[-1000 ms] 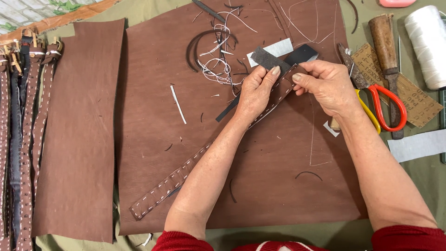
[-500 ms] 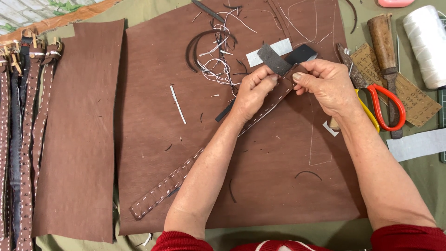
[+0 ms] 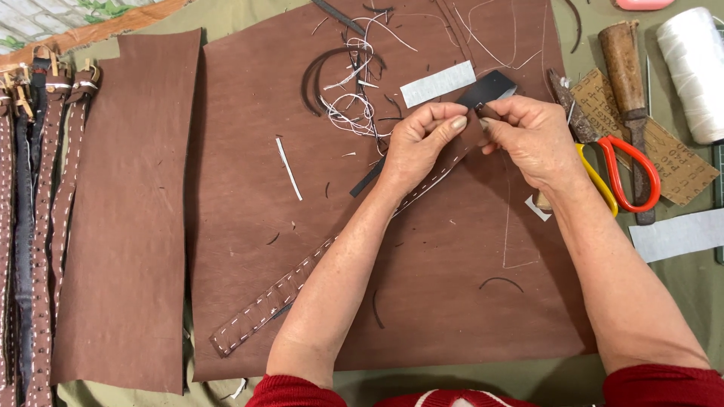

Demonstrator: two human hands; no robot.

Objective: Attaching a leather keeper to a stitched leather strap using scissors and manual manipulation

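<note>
Both hands worked the upper end of the stitched leather strap [image 3: 302, 283], which lay diagonally across the brown leather sheet [image 3: 422, 301]. The left hand [image 3: 418, 143] pinched it closed; the right hand [image 3: 528, 139] gripped the dark end piece [image 3: 494, 87]. Further stitching would require steady tension

You are working with two hands, left hand [image 3: 418, 143] and right hand [image 3: 528, 139], over two brown leather sheets [image 3: 452, 286] [image 3: 124, 211]. One stitched strap [image 3: 271, 301] is lying across the larger sheet. Along the desk's right edge are sitting one pair of red-handled scissors [image 3: 630, 169], one spool of white thread [image 3: 694, 71] and one wooden-handled tool [image 3: 626, 68]. Two pale strips [image 3: 437, 83] [image 3: 675, 235] are lying flat.
</note>
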